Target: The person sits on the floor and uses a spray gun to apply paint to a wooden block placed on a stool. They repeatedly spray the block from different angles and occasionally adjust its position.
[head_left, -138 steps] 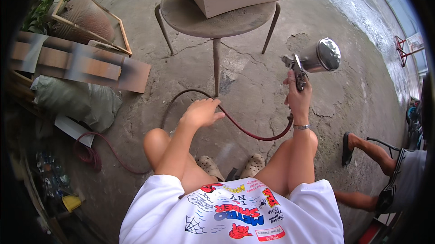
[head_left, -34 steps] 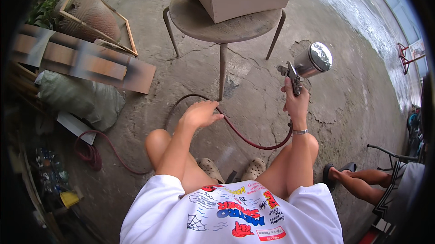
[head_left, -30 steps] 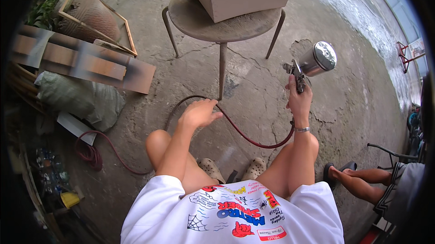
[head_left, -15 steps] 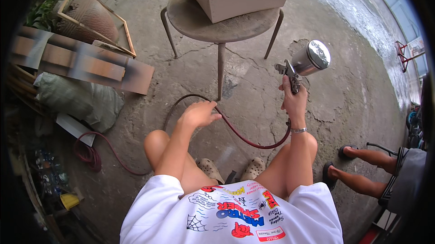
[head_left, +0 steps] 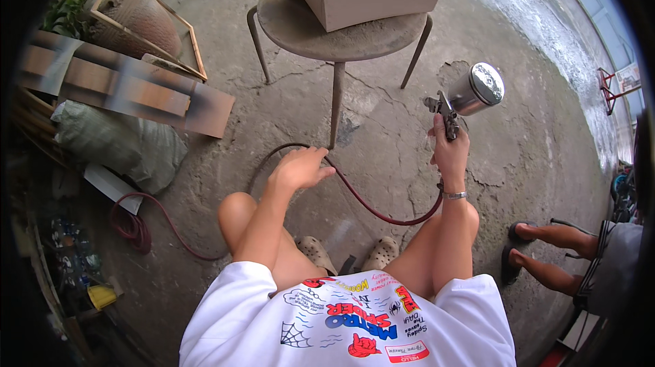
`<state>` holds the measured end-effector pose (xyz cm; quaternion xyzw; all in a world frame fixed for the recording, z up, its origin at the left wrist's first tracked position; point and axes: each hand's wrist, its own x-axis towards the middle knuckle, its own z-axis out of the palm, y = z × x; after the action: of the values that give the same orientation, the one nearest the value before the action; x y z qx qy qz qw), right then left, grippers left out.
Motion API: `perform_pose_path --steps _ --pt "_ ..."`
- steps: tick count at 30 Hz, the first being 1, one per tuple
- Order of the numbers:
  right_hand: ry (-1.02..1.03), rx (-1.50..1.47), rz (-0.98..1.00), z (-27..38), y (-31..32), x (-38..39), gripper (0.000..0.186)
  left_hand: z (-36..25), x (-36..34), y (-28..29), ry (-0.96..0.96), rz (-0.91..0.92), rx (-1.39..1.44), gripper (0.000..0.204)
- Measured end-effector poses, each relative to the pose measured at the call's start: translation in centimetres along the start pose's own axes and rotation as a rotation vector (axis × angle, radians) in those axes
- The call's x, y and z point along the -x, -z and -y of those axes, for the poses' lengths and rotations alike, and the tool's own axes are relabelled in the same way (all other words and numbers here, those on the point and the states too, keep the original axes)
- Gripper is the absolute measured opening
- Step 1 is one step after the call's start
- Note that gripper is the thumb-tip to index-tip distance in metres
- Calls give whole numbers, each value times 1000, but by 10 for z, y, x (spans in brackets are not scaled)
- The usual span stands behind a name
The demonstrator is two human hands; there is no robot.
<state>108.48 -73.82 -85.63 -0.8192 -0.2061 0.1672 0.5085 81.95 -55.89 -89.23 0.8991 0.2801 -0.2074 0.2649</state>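
Spray gun [head_left: 459, 100], seemingly in right fingers [head_left: 439, 125].

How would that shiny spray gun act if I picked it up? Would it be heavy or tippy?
The spray gun would probably feel stiff and fairly heavy, because it looks like metal. It might tip toward its cup, which is big and sticks out to one side. The cup could be slippery too, since its sides look smooth and shiny.
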Motion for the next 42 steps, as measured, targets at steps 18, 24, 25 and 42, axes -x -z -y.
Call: perform_pose_path --steps 18,24,25,42 --pt "-25 12 16 -3 4 -4 52 0 4 4 20 29 18 61" --pt "-35 25 33 -1 -2 4 54 4 -1 -3 0 21 -2 61" --pt "-23 23 60 -3 -3 3 56 4 1 -4 4 20 12 61" --pt "-74 31 -7 4 0 0 52 3 -2 -2 -34 -2 26 63"
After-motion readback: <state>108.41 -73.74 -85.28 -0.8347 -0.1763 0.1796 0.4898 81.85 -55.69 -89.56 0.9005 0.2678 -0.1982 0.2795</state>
